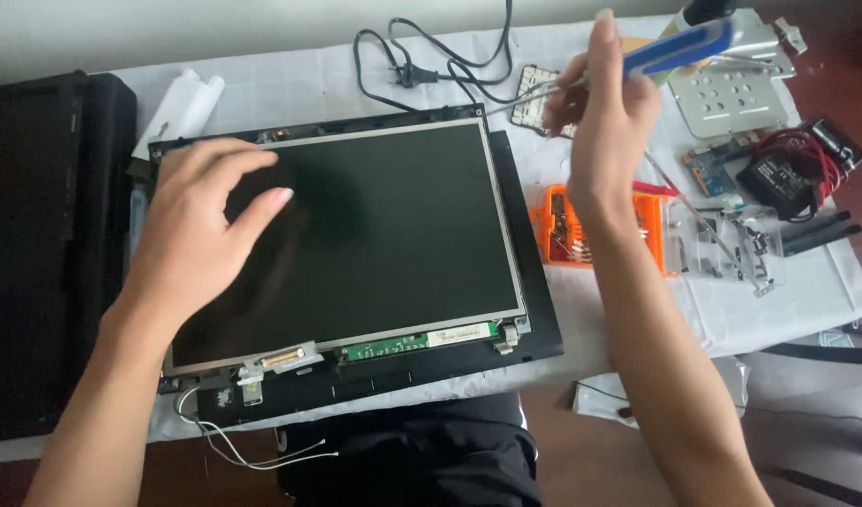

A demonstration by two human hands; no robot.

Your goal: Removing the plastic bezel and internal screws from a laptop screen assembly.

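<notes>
A bare laptop screen panel (393,216) lies in its black lid frame (540,310) on a white cloth. My left hand (201,225) hovers over the panel's left part, fingers spread and curled, holding nothing. My right hand (604,122) is raised above the panel's upper right corner, shut on a screwdriver with a blue and white handle (679,45); its thin metal shaft points left. A green circuit strip (398,345) and a flat cable connector (282,358) sit along the panel's near edge.
An orange screwdriver-bit case (555,230) lies right of the frame, with small brackets, a perforated metal plate (736,94), a small circuit board and a black part with red wires (783,174) beyond. A black power cable (431,56) lies at the back. A black laptop base (46,244) is at left.
</notes>
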